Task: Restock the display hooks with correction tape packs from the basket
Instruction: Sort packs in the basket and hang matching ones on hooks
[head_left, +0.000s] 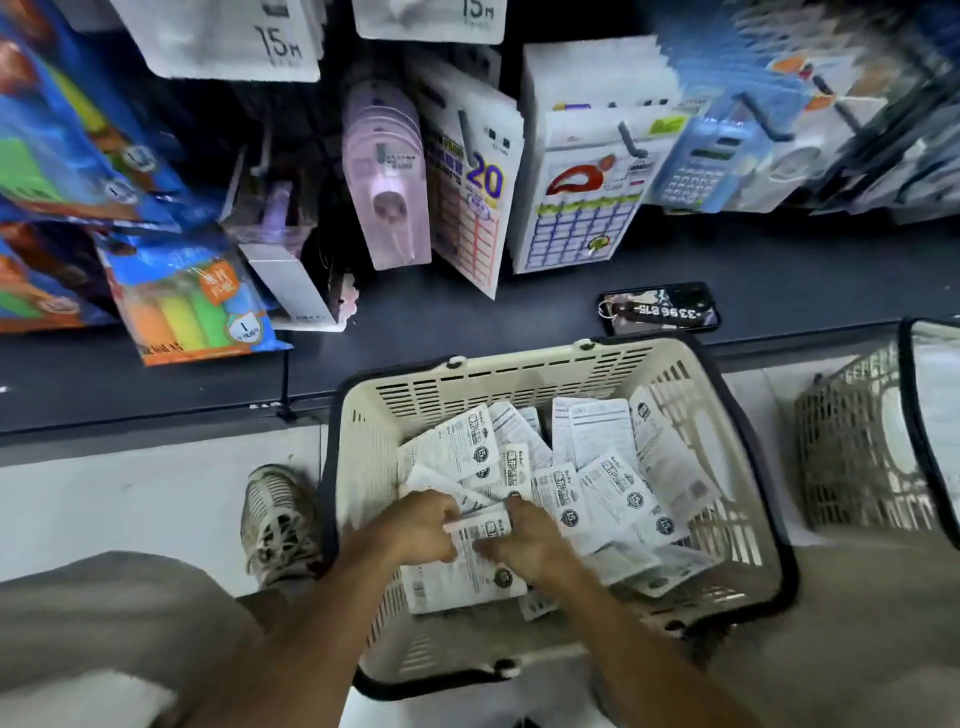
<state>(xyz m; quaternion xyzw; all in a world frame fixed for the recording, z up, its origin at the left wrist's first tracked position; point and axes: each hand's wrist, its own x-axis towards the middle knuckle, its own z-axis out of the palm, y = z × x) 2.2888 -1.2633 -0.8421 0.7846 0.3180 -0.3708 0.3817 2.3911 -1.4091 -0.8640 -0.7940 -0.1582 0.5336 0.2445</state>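
A cream plastic basket (519, 371) sits on the floor below me, filled with several white correction tape packs (613, 483) lying loose. My left hand (421, 525) and my right hand (524, 540) are both down in the basket, fingers curled around the same small stack of packs (462, 577) at its near side. Display hooks (631, 140) on the wall above carry other stationery. White "15м" packs (244, 36) hang at the top left.
A dark shelf ledge (467, 317) runs behind the basket, with a phone and key tag (660, 309) lying on it. A second basket (872, 441) stands at the right. My shoe (280, 519) is left of the basket. Highlighter packs (192, 306) hang at left.
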